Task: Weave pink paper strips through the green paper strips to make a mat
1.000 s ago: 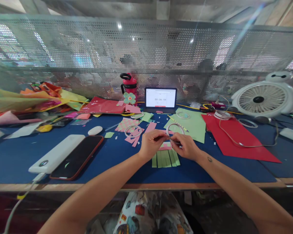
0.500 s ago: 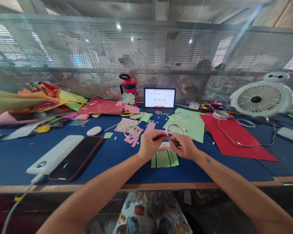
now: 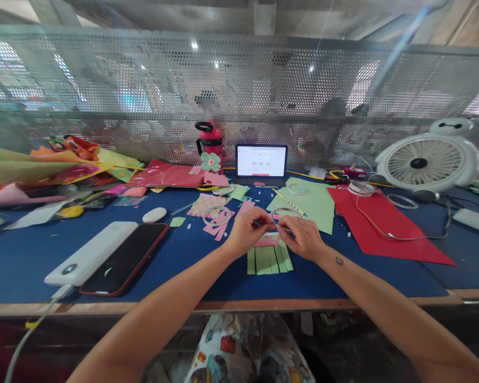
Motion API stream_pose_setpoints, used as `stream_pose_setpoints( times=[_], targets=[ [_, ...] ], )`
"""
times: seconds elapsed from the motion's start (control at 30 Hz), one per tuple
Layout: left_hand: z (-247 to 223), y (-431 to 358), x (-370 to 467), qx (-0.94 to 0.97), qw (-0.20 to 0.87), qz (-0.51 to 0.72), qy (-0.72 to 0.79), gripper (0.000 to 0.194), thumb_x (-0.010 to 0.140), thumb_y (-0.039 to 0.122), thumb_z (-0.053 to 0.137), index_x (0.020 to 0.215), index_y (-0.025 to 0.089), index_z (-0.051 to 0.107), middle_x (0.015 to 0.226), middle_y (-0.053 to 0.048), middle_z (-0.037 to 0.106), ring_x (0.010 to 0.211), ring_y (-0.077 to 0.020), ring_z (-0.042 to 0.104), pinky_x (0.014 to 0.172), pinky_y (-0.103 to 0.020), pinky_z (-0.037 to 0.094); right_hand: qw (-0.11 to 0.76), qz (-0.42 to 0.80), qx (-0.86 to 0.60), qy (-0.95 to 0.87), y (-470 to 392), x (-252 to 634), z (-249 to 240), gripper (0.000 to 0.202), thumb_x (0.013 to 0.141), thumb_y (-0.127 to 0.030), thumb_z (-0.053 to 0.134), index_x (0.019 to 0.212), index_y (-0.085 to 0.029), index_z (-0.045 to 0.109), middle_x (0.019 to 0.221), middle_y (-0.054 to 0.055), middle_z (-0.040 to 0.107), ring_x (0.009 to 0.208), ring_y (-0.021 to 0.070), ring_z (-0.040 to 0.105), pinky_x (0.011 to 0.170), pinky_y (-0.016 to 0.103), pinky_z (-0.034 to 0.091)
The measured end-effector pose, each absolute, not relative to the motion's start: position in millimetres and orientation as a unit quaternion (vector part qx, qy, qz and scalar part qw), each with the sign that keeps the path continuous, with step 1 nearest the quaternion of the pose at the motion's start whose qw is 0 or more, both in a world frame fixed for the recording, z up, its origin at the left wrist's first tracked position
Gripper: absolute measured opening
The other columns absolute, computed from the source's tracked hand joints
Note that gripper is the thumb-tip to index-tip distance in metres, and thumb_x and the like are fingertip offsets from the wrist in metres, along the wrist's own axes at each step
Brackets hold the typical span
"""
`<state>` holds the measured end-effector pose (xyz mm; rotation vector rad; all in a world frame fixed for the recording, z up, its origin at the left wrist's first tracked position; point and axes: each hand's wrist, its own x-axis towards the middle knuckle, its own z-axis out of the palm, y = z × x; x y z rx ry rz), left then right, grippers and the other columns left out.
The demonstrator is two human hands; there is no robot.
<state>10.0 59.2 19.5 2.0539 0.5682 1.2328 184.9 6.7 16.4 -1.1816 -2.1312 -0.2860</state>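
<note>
My left hand [image 3: 247,230] is closed in a pinch at the near-left edge of a thin white roll of tape [image 3: 284,209]. My right hand [image 3: 304,238] grips the same roll from the right, its thumb close to the left thumb. Any loose tape end between the fingertips is too small to make out. Under and below the hands lies a woven strip of pink paper [image 3: 268,240] with green paper strips [image 3: 265,260] fanning towards me. Another roll of tape [image 3: 216,208] rests on pink woven paper [image 3: 203,204] to the left.
A phone [image 3: 125,258], a power bank [image 3: 91,252] and a mouse [image 3: 154,214] lie left. Behind stand a pink bottle [image 3: 212,139] and a tablet [image 3: 261,161]. Green paper [image 3: 315,213], red paper [image 3: 379,223] and a fan [image 3: 429,159] are on the right.
The roll of tape has tipped flatter and lower between my hands. My fingers have shifted slightly around it; both hands stay in nearly the same place.
</note>
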Motion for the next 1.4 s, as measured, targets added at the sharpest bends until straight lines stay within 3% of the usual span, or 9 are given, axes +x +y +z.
stream_pose_setpoints(
  times=[0.2,0.53,1.03,1.27,1.4],
  targets=[
    [20.3,54.6,8.2,0.801,0.328,0.440,0.240,0.010,0.074,0.021,0.062,0.078,0.015,0.056,0.068,0.000,0.062,0.057,-0.0081,0.058,0.055,-0.018,0.048,0.326,-0.140,-0.465,-0.811,7.7,185.3,17.3,0.015,0.088,-0.028,0.041,0.084,-0.019,0.052,0.062,0.000,0.060,0.063,0.0129,0.056,0.057,0.023,0.033],
    [21.9,55.1,10.3,0.869,0.147,0.421,0.216,0.011,0.076,0.011,0.056,0.078,0.016,0.065,0.073,-0.002,0.065,0.067,-0.0111,0.059,0.062,-0.020,0.046,0.325,-0.259,-0.461,-0.784,7.9,180.5,13.3,0.014,0.079,-0.022,0.046,0.070,-0.019,0.056,0.050,-0.003,0.056,0.051,0.0101,0.053,0.052,0.022,0.028],
    [19.4,53.9,13.1,0.859,0.112,0.454,0.209,0.017,0.075,0.009,0.052,0.073,0.016,0.067,0.070,-0.002,0.062,0.063,-0.0098,0.057,0.058,-0.019,0.043,0.414,0.017,-0.488,-0.768,4.9,174.6,22.3,0.006,0.071,-0.020,0.048,0.066,-0.019,0.049,0.056,-0.004,0.051,0.049,0.0081,0.042,0.052,0.018,0.032],
    [19.4,47.7,16.0,0.854,0.138,0.451,0.219,0.016,0.074,0.008,0.054,0.071,0.017,0.067,0.069,-0.001,0.063,0.063,-0.0101,0.058,0.058,-0.020,0.044,0.435,0.080,-0.521,-0.730,9.2,178.5,21.1,0.008,0.072,-0.024,0.049,0.065,-0.019,0.048,0.050,-0.006,0.046,0.046,0.0078,0.039,0.050,0.019,0.031],
    [21.8,44.0,15.0,0.842,0.191,0.459,0.211,0.011,0.077,0.016,0.056,0.070,0.017,0.065,0.071,-0.002,0.065,0.065,-0.0109,0.059,0.060,-0.020,0.047,0.450,0.024,-0.582,-0.677,16.9,197.4,21.2,0.017,0.078,-0.030,0.047,0.066,-0.019,0.049,0.049,-0.005,0.047,0.045,0.0078,0.041,0.049,0.019,0.029]
  ],
)
